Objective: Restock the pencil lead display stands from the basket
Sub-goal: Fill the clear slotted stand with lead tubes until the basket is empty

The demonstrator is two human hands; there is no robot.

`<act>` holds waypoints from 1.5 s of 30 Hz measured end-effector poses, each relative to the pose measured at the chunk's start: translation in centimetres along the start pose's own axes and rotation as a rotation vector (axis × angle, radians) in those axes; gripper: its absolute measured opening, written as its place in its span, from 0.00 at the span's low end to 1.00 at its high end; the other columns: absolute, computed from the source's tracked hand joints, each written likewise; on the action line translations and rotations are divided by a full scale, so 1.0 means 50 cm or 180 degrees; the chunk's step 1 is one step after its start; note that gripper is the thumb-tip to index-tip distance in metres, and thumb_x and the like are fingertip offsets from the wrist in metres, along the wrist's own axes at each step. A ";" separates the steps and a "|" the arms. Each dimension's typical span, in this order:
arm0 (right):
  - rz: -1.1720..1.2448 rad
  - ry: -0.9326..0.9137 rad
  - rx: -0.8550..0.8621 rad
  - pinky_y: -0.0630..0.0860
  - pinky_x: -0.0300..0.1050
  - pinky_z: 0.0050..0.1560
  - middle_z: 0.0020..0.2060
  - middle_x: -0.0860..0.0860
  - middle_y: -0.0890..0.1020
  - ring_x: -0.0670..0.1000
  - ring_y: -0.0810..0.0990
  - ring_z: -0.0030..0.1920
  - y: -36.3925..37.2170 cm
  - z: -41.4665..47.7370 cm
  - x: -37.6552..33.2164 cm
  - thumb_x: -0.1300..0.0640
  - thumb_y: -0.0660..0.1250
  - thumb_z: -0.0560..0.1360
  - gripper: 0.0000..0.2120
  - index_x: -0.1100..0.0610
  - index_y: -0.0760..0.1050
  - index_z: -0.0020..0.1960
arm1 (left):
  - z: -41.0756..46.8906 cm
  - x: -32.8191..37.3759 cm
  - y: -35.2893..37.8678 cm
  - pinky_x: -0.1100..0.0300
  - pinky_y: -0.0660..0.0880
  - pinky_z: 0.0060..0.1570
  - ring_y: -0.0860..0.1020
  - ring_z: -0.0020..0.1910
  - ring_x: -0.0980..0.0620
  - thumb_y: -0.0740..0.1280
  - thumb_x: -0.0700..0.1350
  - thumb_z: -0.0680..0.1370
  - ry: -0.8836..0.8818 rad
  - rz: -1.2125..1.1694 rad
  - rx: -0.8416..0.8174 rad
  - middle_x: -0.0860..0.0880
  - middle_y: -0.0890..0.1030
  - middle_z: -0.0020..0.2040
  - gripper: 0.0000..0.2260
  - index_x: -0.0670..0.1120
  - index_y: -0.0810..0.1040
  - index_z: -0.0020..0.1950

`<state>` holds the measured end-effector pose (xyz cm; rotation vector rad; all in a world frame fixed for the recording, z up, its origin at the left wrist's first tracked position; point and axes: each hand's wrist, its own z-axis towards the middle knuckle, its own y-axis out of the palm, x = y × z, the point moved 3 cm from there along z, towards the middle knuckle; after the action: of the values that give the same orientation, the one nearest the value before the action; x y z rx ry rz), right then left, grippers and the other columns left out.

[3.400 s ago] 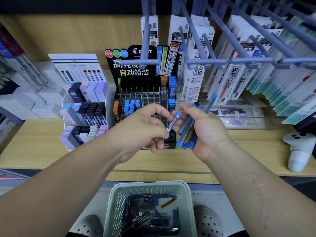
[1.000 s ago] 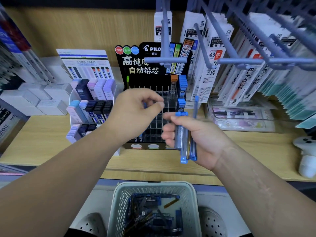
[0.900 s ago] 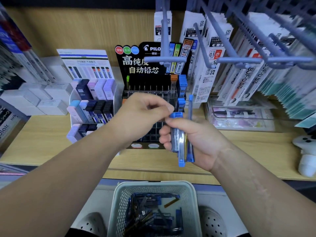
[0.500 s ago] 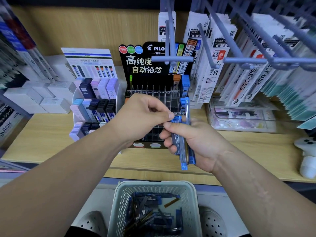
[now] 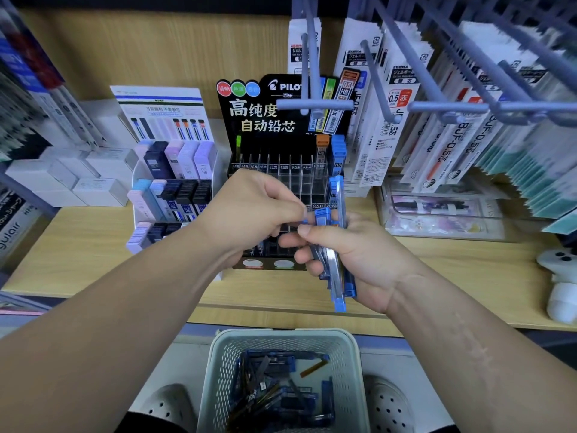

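My right hand (image 5: 352, 257) grips a bundle of blue-capped pencil lead tubes (image 5: 338, 276), held upright in front of the black display stand (image 5: 281, 170). My left hand (image 5: 249, 210) pinches the blue top of one tube in that bundle, fingertips meeting just above my right thumb. The stand has clear slots, mostly bare at the back, with orange and blue tubes at its right end. Below, a pale mesh basket (image 5: 218, 364) holds several more blue lead tubes.
A white tiered stand (image 5: 140, 170) of pastel and dark lead cases sits left of the black one. Packaged refills hang from grey pegs (image 5: 315, 104) above right. A white controller (image 5: 562, 276) stands at the shelf's right end. White boxes sit far left.
My left hand came back from the stand's slots to the bundle and now pinches a tube's top. The bundle in my right hand shifted slightly right and up.
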<state>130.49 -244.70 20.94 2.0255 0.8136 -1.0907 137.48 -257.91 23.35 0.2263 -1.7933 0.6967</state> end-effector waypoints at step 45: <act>0.1424 0.0331 0.0787 0.70 0.35 0.26 0.33 0.53 0.81 0.44 0.73 0.27 -0.044 0.018 0.010 0.65 0.65 0.80 0.09 0.62 0.81 0.58 | 0.050 -0.043 -0.072 0.61 0.75 0.41 0.75 0.36 0.62 0.75 0.45 0.75 0.1418 0.1719 0.0881 0.59 0.78 0.35 0.02 0.48 0.86 0.43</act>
<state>128.59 -244.07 19.52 2.3364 0.2544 -0.8642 137.92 -262.64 22.17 -0.2306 -1.3242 1.2717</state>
